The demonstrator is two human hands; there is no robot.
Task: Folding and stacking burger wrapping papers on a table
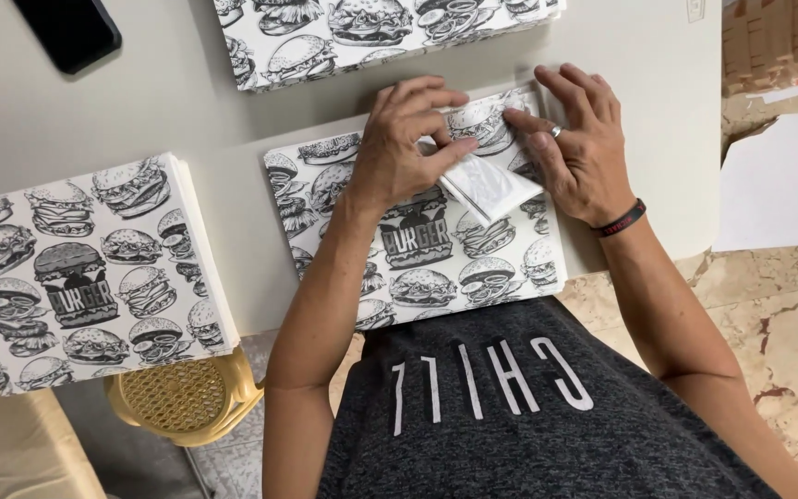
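Note:
A sheet of white paper printed with black burger drawings (417, 268) lies on the pale table (140, 102) in front of me. On its upper right part sits a small folded white napkin (489, 188). My left hand (408, 139) rests on the sheet with its fingertips pinching the napkin's upper corner. My right hand (584, 139), with a ring and a dark wristband, presses flat on the sheet's right edge, its thumb touching the napkin.
A stack of the same printed sheets (85, 273) lies at the left. Another printed stack (371, 28) sits at the far edge. A black phone (68, 30) is at top left. A wicker chair (182, 397) stands below the table. White paper (782, 185) lies on the marble floor.

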